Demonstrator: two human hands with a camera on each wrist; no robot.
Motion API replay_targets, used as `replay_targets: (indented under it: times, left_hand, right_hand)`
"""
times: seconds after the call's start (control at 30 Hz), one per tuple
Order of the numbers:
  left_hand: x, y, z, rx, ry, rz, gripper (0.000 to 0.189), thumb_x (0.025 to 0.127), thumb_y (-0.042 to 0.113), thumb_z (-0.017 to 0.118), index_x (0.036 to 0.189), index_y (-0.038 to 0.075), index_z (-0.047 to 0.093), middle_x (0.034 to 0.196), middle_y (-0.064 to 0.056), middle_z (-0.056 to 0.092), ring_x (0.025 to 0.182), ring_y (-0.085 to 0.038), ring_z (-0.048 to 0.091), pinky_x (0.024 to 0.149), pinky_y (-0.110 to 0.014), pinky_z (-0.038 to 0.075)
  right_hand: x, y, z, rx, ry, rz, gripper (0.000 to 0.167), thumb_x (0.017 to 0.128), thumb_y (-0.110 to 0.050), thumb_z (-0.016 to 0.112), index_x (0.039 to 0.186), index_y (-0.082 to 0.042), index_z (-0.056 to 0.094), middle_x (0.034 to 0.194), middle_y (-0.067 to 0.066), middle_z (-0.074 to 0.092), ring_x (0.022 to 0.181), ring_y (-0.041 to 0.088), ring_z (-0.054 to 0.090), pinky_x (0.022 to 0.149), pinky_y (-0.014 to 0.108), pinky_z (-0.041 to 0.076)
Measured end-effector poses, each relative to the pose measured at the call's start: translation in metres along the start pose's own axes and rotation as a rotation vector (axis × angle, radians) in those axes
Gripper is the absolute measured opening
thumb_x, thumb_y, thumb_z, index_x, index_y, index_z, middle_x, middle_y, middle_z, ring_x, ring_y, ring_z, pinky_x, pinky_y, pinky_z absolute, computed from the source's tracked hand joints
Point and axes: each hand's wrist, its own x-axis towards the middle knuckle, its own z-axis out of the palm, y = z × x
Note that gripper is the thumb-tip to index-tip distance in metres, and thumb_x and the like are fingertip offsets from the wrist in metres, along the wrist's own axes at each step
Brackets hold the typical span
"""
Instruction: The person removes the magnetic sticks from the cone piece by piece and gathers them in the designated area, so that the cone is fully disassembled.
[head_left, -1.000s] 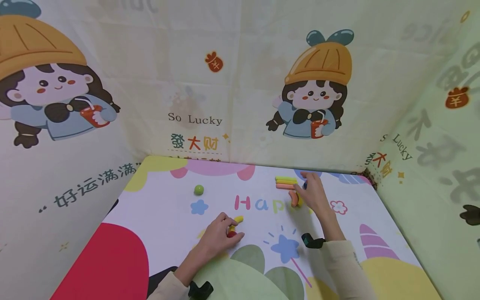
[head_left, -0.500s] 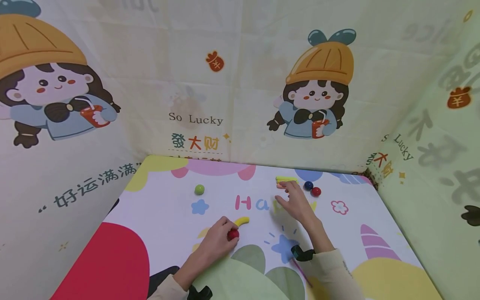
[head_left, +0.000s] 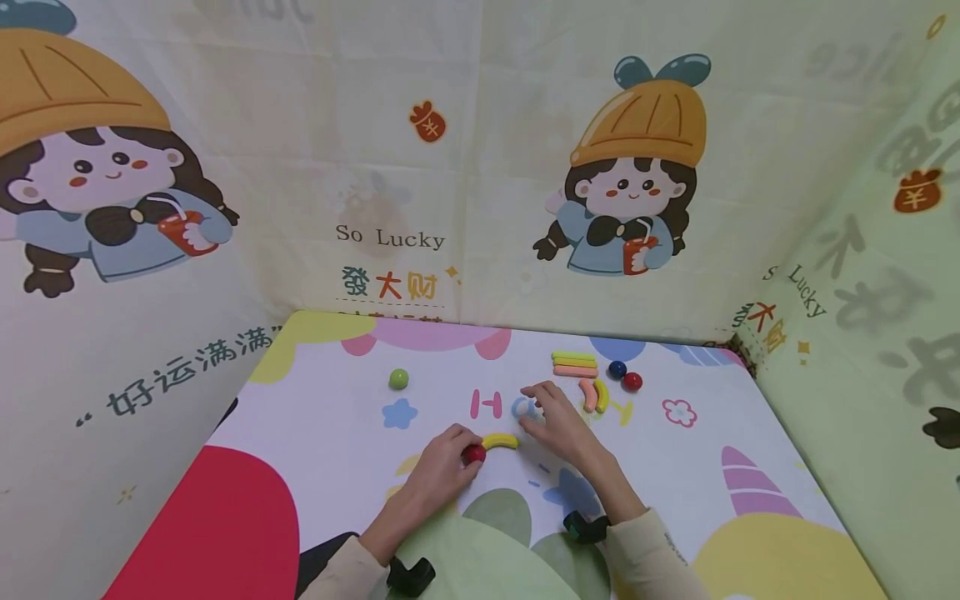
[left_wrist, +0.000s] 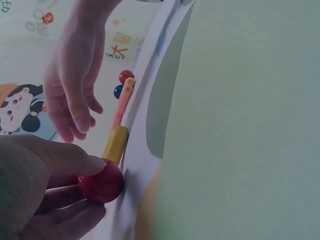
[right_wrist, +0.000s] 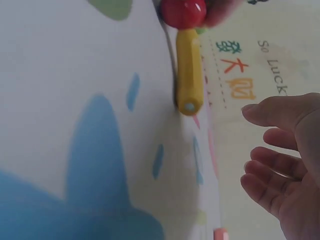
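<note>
My left hand (head_left: 431, 471) pinches a small glossy red ball (left_wrist: 102, 182), thumb on one side and fingers on the other. Against the ball lies one end of a curved yellow piece (head_left: 501, 440), shaped like a banana, on the table. Its free end (right_wrist: 189, 95) points toward my right hand (head_left: 562, 429) in the right wrist view. That hand hovers to the right of the yellow piece, fingers loosely bent and apart, holding nothing.
Farther back right lie a red ball (head_left: 632, 382), a dark blue ball (head_left: 617, 370), yellow and orange sticks (head_left: 575, 364), and curved orange (head_left: 588, 395) and yellow pieces (head_left: 602, 396). A green ball (head_left: 398, 378) sits back left. Patterned cloth (head_left: 480, 250) rises behind.
My right hand has come left and nearer from the sticks, curved pieces and balls at the back right. The held red ball and the curved yellow piece have shifted slightly right.
</note>
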Motion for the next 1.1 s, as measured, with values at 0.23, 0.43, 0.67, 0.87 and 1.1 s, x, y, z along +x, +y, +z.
replay_targets:
  times: [0.23,0.43,0.67,0.87,1.1]
  left_hand:
    - [0.007,-0.005,0.003,-0.006,0.031,0.063,0.028,0.084,0.009,0.08,0.11,0.001,0.072,0.108,-0.008,0.067,0.094,-0.019,0.067,0.085,-0.031,0.059]
    - [0.008,-0.01,0.007,-0.037,0.075,0.093,0.027,0.084,0.008,0.08,0.11,0.003,0.073,0.108,-0.007,0.068,0.096,-0.018,0.068,0.086,-0.032,0.059]
    - [0.007,-0.015,0.01,-0.115,0.106,0.06,0.028,0.082,0.007,0.081,0.108,0.003,0.073,0.107,-0.007,0.07,0.095,-0.018,0.068,0.086,-0.034,0.059]
    - [0.007,-0.019,0.01,-0.127,0.08,0.03,0.034,0.082,0.011,0.082,0.113,0.002,0.072,0.109,-0.007,0.071,0.095,-0.017,0.068,0.085,-0.031,0.059]
    - [0.007,-0.023,0.011,-0.158,0.062,-0.008,0.034,0.084,0.013,0.081,0.115,0.004,0.071,0.109,-0.007,0.071,0.093,-0.015,0.067,0.083,-0.028,0.059]
  right_hand:
    - [-0.004,-0.008,0.01,-0.009,-0.08,-0.058,0.046,0.089,-0.018,0.075,0.131,-0.007,0.061,0.124,0.006,0.058,0.108,0.021,0.059,0.093,0.04,0.056]
    - [-0.006,-0.008,0.018,-0.049,-0.138,-0.122,0.04,0.09,-0.016,0.073,0.128,-0.006,0.062,0.122,0.006,0.059,0.104,0.017,0.058,0.092,0.037,0.056]
    - [-0.007,-0.007,0.025,-0.06,-0.186,-0.137,0.031,0.091,-0.014,0.072,0.12,-0.006,0.068,0.109,0.004,0.063,0.096,0.014,0.058,0.091,0.035,0.056]
    - [-0.007,-0.008,0.028,-0.078,-0.197,-0.132,0.027,0.092,-0.016,0.071,0.118,-0.008,0.069,0.103,0.001,0.062,0.089,0.011,0.054,0.087,0.033,0.056]
    - [-0.007,-0.008,0.029,-0.083,-0.219,-0.105,0.027,0.093,-0.018,0.071,0.117,-0.008,0.07,0.099,-0.002,0.059,0.085,0.01,0.051,0.081,0.028,0.053]
